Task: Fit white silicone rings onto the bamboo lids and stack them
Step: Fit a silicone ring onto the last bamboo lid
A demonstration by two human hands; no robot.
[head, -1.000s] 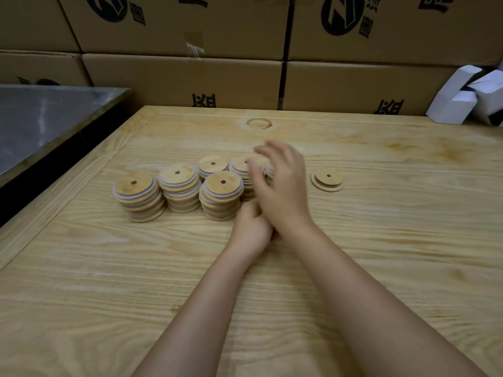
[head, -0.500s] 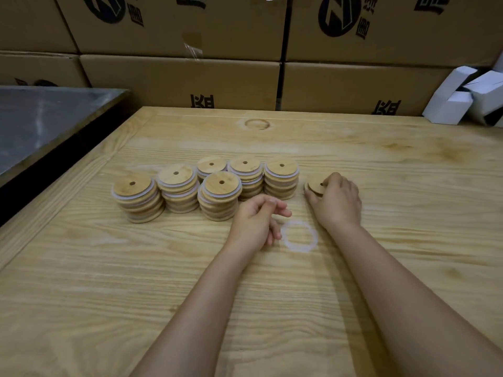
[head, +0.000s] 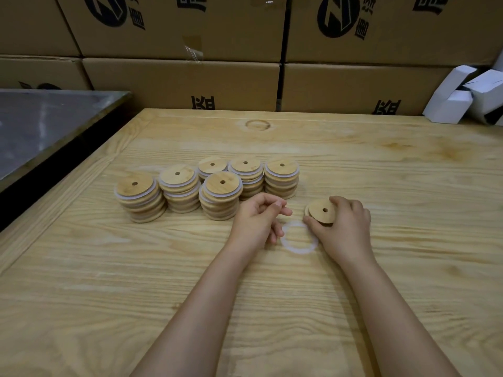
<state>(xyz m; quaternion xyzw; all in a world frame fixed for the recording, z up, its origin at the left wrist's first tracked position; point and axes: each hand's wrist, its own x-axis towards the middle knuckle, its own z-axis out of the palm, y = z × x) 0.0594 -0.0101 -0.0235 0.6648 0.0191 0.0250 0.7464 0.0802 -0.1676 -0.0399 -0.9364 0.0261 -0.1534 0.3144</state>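
surface: wooden table (head: 109,308) | on it: six stacks of bamboo lids (head: 221,197) — clustered | white silicone ring (head: 299,250) lying flat

Tan bamboo lids (head: 322,210), white silicone ring (head: 298,237), black-printed brown cardboard boxes (head: 182,83).

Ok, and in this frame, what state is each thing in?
left hand, loosely curled, holding nothing.
right hand, gripping one bamboo lid by its rim.
bamboo lid, tilted, no ring visible on it.
white ring, loose, flat on the table between the hands.
lid stacks, six, upright, rings fitted.
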